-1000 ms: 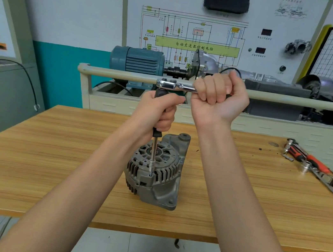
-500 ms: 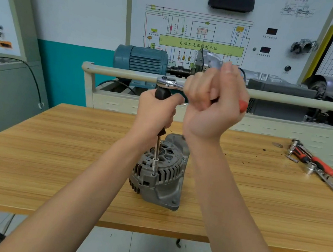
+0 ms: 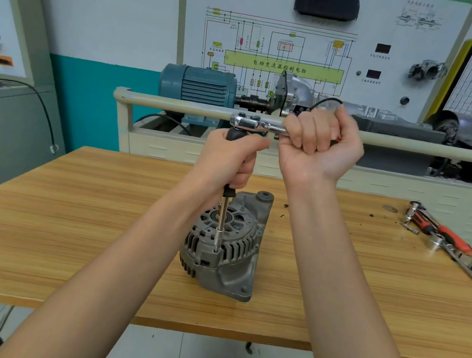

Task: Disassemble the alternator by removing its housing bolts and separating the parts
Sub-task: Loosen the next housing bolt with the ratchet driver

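My left hand (image 3: 229, 159) grips the black driver handle (image 3: 236, 136), its shaft (image 3: 221, 222) dropping straight below into the alternator (image 3: 223, 244) on the bench (image 3: 67, 230). My right hand (image 3: 320, 148), just beside it, clenches the ratchet (image 3: 255, 124).

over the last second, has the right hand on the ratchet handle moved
Yes. The right hand swung the ratchet handle toward the person, then back out to the right along the rail, while the alternator stayed put.
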The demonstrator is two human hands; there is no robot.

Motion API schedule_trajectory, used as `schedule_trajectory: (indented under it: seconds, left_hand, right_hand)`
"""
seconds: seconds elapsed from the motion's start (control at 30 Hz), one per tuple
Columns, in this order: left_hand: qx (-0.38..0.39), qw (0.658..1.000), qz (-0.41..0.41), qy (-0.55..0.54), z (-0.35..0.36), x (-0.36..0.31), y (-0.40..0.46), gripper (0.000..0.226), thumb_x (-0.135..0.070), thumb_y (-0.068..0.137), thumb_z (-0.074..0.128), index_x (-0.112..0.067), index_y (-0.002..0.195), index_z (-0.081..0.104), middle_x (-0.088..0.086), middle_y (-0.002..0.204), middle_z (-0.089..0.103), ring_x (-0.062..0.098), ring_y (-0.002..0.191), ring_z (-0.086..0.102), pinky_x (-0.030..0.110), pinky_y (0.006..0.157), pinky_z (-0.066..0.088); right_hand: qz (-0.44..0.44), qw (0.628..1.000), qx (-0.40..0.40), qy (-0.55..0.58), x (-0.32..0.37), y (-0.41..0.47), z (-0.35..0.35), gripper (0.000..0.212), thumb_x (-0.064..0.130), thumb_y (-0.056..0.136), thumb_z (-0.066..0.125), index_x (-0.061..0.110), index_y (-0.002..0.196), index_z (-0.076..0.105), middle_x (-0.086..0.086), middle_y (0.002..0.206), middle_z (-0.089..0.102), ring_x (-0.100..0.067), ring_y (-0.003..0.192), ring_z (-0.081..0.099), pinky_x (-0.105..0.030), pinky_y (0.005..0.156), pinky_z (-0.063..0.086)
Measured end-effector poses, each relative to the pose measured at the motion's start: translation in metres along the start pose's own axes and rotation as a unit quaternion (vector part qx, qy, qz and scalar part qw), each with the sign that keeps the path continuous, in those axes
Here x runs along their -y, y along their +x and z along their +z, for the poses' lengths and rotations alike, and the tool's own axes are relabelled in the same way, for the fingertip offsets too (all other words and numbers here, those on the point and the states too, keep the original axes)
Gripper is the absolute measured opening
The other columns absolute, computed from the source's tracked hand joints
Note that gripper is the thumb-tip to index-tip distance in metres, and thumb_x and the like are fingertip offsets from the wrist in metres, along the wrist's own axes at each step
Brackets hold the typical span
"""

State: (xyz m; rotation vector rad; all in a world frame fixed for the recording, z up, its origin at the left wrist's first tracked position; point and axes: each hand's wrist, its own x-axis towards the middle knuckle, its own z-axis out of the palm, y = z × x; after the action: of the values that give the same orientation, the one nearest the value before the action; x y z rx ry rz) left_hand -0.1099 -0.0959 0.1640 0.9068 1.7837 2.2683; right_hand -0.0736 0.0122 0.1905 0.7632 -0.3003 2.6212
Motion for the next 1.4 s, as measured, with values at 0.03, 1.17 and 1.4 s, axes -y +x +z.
schedule_trajectory:
  seconds: [0.03,1.17,1.4]
  left_hand:
    - [-0.022,1.000,0.001,0.003,0.001,0.000,0.000,0.048,-0.005,0.091,0.055,-0.021,0.052,0.032,-0.006,0.041,0.026,0.009,0.034,0.017,0.018,0.038,0.016]
    - [-0.137,0.990,-0.002,0.031,0.012,0.003,-0.001,0.041,-0.003,0.087,0.053,-0.018,0.056,0.032,-0.005,0.045,0.027,0.010,0.038,0.020,0.017,0.039,0.018]
    - [-0.038,0.998,-0.012,0.057,-0.006,-0.001,-0.003,0.035,0.001,0.083,0.062,-0.015,0.061,0.040,-0.002,0.046,0.037,0.013,0.039,0.031,0.023,0.042,0.028]
  right_hand:
    - [-0.021,0.999,0.009,-0.022,-0.002,-0.005,0.003,0.047,0.013,0.087,0.037,0.017,0.040,0.036,0.005,0.032,0.024,-0.010,0.031,0.013,-0.021,0.037,0.018]
    - [-0.269,0.908,0.146,-0.287,-0.037,-0.035,0.020,0.043,-0.001,0.085,0.035,0.020,0.048,0.040,0.007,0.037,0.030,-0.006,0.034,0.023,-0.022,0.047,0.020]
    - [-0.147,0.968,0.077,-0.188,-0.016,-0.019,0.017,0.054,0.009,0.094,0.035,0.019,0.041,0.035,0.007,0.034,0.024,-0.007,0.031,0.017,-0.019,0.041,0.017]
